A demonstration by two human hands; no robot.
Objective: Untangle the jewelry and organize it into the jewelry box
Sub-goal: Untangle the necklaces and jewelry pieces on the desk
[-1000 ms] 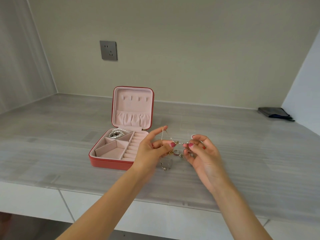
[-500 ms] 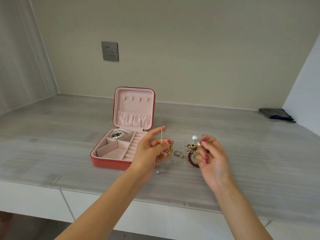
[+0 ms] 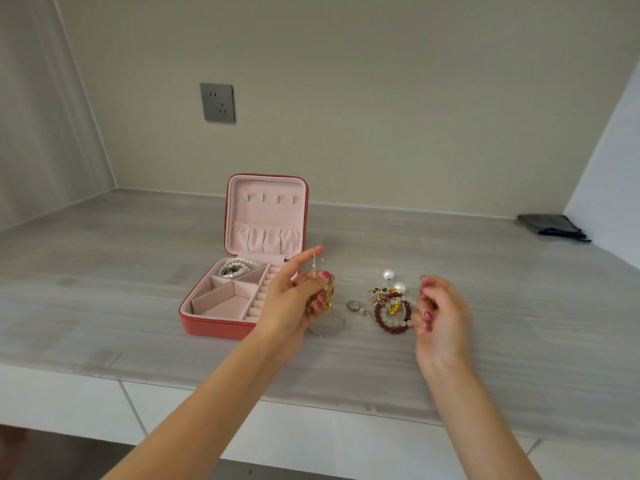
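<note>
A red jewelry box [image 3: 214,325] with pink lining stands open on the grey counter, lid upright. A pearl bracelet [image 3: 236,266] lies in its back left compartment. My left hand [image 3: 294,303] pinches a thin silver chain [image 3: 314,263] just right of the box, with gold pieces [image 3: 330,296] against its fingers and a silver loop [image 3: 327,325] hanging below. A tangled pile of jewelry [image 3: 391,308], with dark red beads, white beads, gold pieces and two large pearls, lies on the counter. My right hand [image 3: 441,313] hovers just right of the pile, fingers loosely curled, holding nothing.
A small ring [image 3: 353,305] lies between my hands. A dark folded pouch [image 3: 550,226] lies at the far right by the side wall. A grey wall socket [image 3: 217,102] sits above the box. The counter's front edge [image 3: 311,401] runs under my forearms.
My hands have drawn apart. The right hand let go of the tangle, which now lies on the counter, and moved right. The left hand still holds the thin chain.
</note>
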